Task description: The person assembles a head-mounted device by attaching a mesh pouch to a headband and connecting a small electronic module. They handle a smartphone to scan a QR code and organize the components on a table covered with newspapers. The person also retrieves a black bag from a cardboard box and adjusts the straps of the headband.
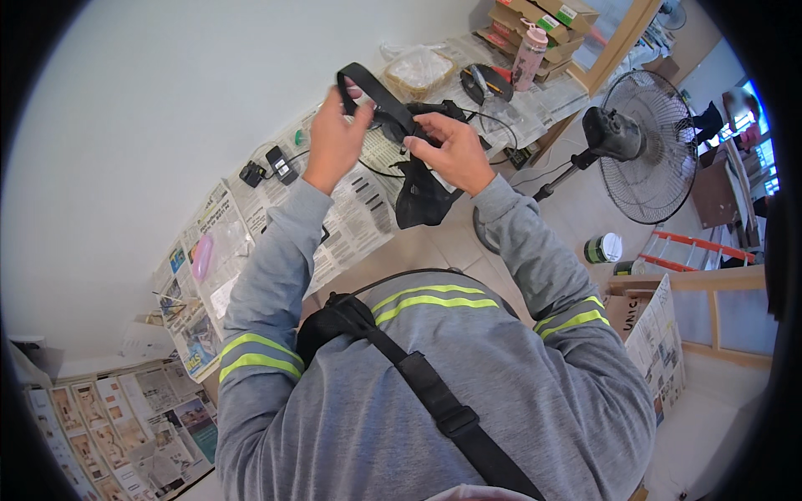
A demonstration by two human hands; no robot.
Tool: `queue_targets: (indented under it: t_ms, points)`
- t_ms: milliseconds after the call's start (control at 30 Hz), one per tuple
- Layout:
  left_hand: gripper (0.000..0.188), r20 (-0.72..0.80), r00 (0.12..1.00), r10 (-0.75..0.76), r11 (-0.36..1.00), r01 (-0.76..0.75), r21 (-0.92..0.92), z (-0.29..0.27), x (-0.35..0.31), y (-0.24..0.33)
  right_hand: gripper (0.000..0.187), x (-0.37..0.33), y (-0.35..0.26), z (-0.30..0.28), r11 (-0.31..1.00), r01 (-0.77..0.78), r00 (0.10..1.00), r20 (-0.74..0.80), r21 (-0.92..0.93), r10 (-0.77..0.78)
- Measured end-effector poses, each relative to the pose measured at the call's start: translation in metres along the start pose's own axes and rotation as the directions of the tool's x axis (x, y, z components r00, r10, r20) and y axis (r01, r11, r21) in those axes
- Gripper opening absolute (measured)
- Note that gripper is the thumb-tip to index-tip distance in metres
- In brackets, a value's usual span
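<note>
A wide black strap (386,98) arches in a loop between my hands over the newspaper-covered table. My left hand (336,140) grips the loop's left end, its fingers partly behind the band. Lower along the strap, my right hand (455,152) pinches it between thumb and fingers. Black fabric (424,199) hangs from the strap below my right hand, past the table's near edge. More black parts lie behind the strap, too covered to make out. A thin black cable runs out from them on the table.
Newspaper (351,219) covers the table. Small black devices (282,165), a pink oval object (202,257), a plastic-wrapped container (419,70), a pink bottle (530,57) and cardboard boxes (547,25) stand or lie on it. A standing fan (647,146) and a tub (603,248) are at right.
</note>
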State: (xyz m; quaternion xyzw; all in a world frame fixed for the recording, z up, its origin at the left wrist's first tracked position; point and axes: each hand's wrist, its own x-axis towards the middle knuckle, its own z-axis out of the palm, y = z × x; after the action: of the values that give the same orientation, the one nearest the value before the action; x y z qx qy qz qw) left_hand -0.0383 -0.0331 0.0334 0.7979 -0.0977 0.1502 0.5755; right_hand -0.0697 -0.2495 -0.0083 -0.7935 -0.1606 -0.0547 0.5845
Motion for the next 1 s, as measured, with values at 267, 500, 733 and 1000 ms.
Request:
queue_targets:
  t_ms: [267,500,733,1000]
  points:
    - [0.049,0.266,0.932,-0.248,0.717,0.361,-0.597,-0.007,0.001,0.018,0.037,0.000,0.000,0.004,0.949,0.005,1.000,-0.026,0.316,0.003]
    - [0.040,0.529,0.840,-0.121,0.936,0.274,-0.222,0.011,-0.035,-0.031,0.028,-0.002,-0.004,0.003,0.664,-0.199,0.976,0.087,0.721,0.198]
    - [0.027,0.453,0.888,-0.077,0.820,0.315,-0.477,0.016,-0.033,-0.033,0.024,-0.015,0.019,0.004,0.692,-0.209,0.978,0.130,0.691,0.165]
    - [0.028,0.559,0.826,-0.070,0.904,0.290,-0.315,0.028,-0.046,-0.027,0.022,-0.020,0.004,-0.004,0.604,-0.234,0.972,0.190,0.762,0.138]
